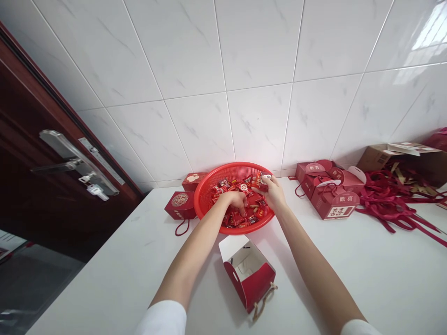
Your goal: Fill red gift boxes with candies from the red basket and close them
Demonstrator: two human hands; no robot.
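A round red plastic basket (199, 204) stands against the tiled wall with many wrapped candies (240, 218) in it. My left hand (239, 200) reaches down into it, fingers curled and bent onto the red wrappers; what they pinch, if anything, is hidden. At the basket's right rim, my right hand (274, 191) is closed on a red wrapped candy (259, 179). In front of the basket, between my forearms, a red gift box (256, 284) sits with its lid up, its white inside showing and a twine handle at its front.
Closed red boxes (180, 205) stand left of the basket. More red gift boxes (337, 201) are grouped on the right, beside dark red ribbons (384, 200) and an open cardboard carton (375, 160). A brown door (42, 177) with a handle and keys borders the white table's left side.
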